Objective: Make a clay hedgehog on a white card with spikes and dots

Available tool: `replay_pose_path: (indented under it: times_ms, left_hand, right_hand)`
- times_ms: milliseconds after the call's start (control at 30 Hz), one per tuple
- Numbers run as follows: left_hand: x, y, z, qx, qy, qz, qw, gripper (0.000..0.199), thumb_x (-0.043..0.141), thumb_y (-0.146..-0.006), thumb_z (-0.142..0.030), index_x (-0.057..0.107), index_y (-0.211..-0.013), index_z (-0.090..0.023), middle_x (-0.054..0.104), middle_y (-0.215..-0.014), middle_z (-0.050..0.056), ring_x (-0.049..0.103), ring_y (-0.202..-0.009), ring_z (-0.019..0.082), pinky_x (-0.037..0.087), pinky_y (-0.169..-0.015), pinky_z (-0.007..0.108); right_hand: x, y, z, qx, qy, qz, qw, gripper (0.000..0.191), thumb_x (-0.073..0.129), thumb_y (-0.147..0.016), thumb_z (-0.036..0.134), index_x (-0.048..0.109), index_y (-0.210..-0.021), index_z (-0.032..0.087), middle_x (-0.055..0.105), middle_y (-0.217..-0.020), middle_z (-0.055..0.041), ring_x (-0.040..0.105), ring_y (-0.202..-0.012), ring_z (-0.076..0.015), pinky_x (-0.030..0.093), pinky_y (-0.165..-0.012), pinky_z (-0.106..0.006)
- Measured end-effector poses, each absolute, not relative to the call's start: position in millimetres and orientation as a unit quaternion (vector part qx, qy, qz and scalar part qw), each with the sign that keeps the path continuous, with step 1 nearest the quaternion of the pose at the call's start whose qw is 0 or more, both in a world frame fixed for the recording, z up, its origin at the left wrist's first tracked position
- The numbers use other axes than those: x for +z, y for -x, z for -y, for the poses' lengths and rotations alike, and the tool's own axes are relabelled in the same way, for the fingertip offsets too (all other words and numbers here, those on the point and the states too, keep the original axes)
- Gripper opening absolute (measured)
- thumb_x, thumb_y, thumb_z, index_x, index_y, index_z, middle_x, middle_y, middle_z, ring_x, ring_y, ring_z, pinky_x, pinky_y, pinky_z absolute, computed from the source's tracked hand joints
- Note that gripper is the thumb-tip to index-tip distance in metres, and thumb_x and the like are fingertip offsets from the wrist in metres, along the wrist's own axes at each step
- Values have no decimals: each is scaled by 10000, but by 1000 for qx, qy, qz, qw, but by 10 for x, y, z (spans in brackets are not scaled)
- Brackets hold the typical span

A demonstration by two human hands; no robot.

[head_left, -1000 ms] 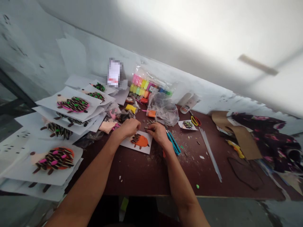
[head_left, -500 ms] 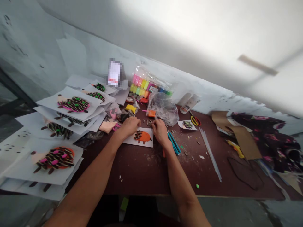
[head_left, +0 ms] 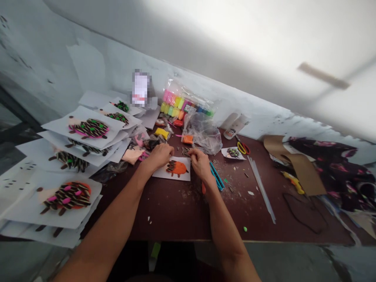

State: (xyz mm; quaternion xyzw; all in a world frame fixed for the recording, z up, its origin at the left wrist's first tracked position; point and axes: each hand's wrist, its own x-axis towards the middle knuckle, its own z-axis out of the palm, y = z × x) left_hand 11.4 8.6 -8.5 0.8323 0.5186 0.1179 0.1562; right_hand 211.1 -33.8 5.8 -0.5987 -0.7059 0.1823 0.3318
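Note:
A white card (head_left: 161, 174) lies on the dark red table, bearing an orange clay hedgehog (head_left: 179, 168) with dark striped seeds stuck in rows on its left part. My left hand (head_left: 162, 155) is closed at the card's upper left corner; whatever its fingers hold is too small to make out. At the card's upper right corner is my right hand (head_left: 199, 161), its fingers pinched beside a small heap of striped seeds (head_left: 185, 150); what is between them is hidden. Blue-handled tool (head_left: 216, 177) lies right of my right wrist.
Finished hedgehog cards (head_left: 88, 127) are stacked at left. Behind are a yellow clay pack (head_left: 161, 133), an orange pack (head_left: 187, 139), a clear bag (head_left: 202, 133) and a bottle (head_left: 235, 127). Scissors (head_left: 243, 148), glue sticks (head_left: 261, 190) and a yellow glue gun (head_left: 293, 182) lie right.
The view has shifted slightly. My right hand's fingers have moved a little at the seed heap; my left hand stays near the card's corner.

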Motion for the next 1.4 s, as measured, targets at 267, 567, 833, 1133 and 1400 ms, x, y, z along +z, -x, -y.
replay_pose_path:
  times_ms: [267, 567, 833, 1133, 1400]
  left_hand:
    - [-81, -108, -80, 120, -830, -523, 155, 257, 520, -824, -75, 748, -902, -166, 735, -954, 109, 656, -937, 225, 468, -808, 297]
    - [-83, -97, -74, 152, -831, -513, 151, 269, 540, -802, -70, 742, -953, -165, 716, -980, 108, 638, -957, 240, 476, -847, 320]
    - [-33, -96, -79, 141, -845, -498, 136, 235, 547, -800, -84, 760, -836, -178, 722, -902, 92, 636, -909, 223, 469, -827, 313]
    - [-21, -99, -60, 126, -843, -497, 164, 266, 542, -799, -81, 773, -885, -184, 758, -924, 79, 668, -901, 206, 466, -794, 279]
    - [-27, -87, -72, 121, -845, -492, 171, 275, 527, -800, -87, 769, -891, -180, 760, -925, 85, 672, -898, 202, 468, -779, 275]
  right_hand:
    - [43, -2094, 388, 227, 576, 707, 340, 158, 588, -862, 190, 735, -919, 181, 713, -911, -41, 626, -800, -160, 468, -772, -264]
    - [49, -1996, 395, 165, 573, 765, 244, 248, 544, -911, 124, 751, -1041, 164, 714, -1006, -97, 644, -914, -195, 467, -840, -287]
    - [44, -1988, 418, 146, 562, 783, 225, 173, 574, -904, 136, 737, -943, 184, 692, -907, -56, 614, -838, -173, 442, -774, -257]
    - [26, -1984, 414, 158, 550, 791, 217, 264, 552, -888, 67, 766, -965, 200, 718, -976, -62, 638, -897, -175, 455, -813, -257]
    - [61, -1970, 408, 161, 552, 793, 202, 232, 565, -905, 95, 771, -936, 197, 718, -942, -65, 638, -876, -178, 453, -799, -260]
